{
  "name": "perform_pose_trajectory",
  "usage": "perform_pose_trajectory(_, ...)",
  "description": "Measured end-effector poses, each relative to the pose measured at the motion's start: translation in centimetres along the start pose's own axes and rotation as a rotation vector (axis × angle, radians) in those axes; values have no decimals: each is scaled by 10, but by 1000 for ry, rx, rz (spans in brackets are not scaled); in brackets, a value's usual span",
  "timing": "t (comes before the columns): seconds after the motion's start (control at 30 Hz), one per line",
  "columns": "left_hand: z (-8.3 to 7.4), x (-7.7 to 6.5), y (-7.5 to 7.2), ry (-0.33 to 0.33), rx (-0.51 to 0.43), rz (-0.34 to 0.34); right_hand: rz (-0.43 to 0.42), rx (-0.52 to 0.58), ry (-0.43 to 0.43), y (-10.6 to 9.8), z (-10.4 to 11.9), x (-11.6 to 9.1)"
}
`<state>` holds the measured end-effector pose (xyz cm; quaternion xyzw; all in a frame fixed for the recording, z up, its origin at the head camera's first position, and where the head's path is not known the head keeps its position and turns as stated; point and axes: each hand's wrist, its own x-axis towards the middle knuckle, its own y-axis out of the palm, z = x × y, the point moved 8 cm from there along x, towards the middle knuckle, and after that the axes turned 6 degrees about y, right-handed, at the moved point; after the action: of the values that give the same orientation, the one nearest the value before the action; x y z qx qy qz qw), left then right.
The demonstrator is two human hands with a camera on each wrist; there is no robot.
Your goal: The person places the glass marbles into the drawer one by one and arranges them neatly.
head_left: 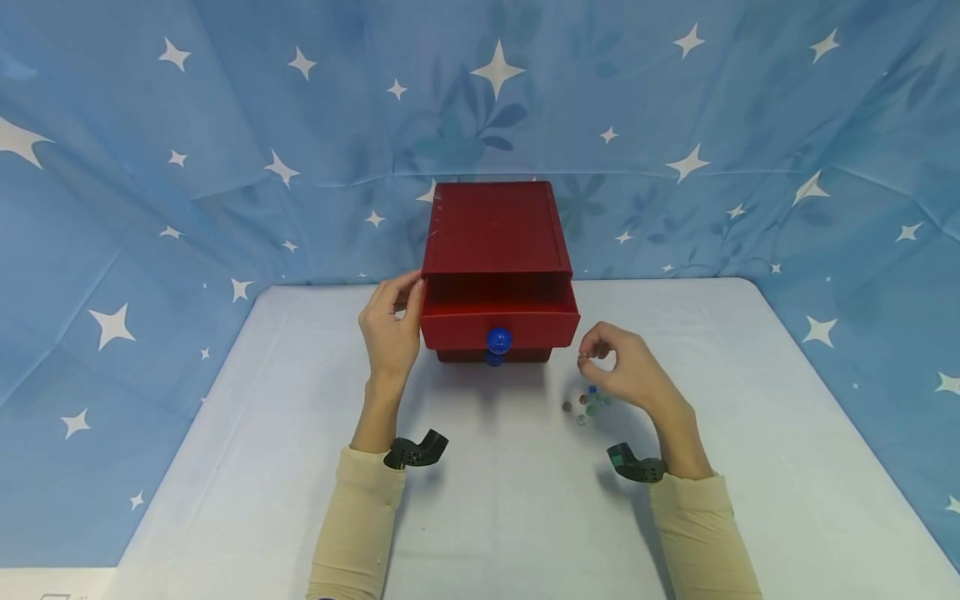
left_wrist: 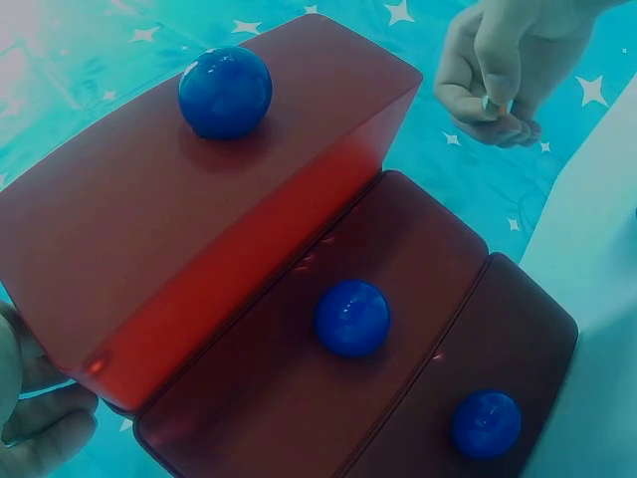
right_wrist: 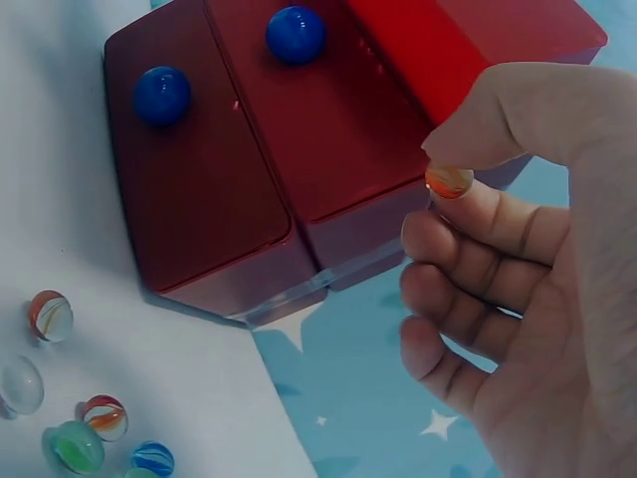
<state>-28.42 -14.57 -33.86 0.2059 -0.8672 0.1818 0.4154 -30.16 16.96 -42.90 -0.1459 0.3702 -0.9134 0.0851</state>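
Observation:
A dark red drawer cabinet [head_left: 495, 229] stands at the back of the table, its top drawer [head_left: 461, 332] pulled out by its blue knob side, the inside visible. My left hand [head_left: 393, 329] rests against the cabinet's left side, fingertips at the upper front corner beside that drawer. To the right of the drawer, my right hand [head_left: 626, 367] pinches an orange and clear glass marble [right_wrist: 450, 182] between thumb and index finger. The other fingers of that hand are loosely bent. Below it, several loose marbles, among them a green marble [right_wrist: 78, 447] and a blue marble [right_wrist: 153, 458], lie on the table.
Two lower drawers, a middle drawer [left_wrist: 269, 368] and a bottom drawer [left_wrist: 498, 349], sit pushed in, each with a round blue knob. The white table [head_left: 480, 500] spreads around the cabinet. A blue curtain with white stars [head_left: 300, 125] hangs behind.

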Motion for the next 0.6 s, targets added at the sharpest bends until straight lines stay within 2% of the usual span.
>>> perform_pose_trajectory(0.4, -3, 1, 0, 5, 2, 0, -94, 12, -60, -11, 7, -3)
perform_pose_trajectory(0.6, 2, 0, 1, 4, 10, -3, -156, 34, -134, -18, 16, -5)
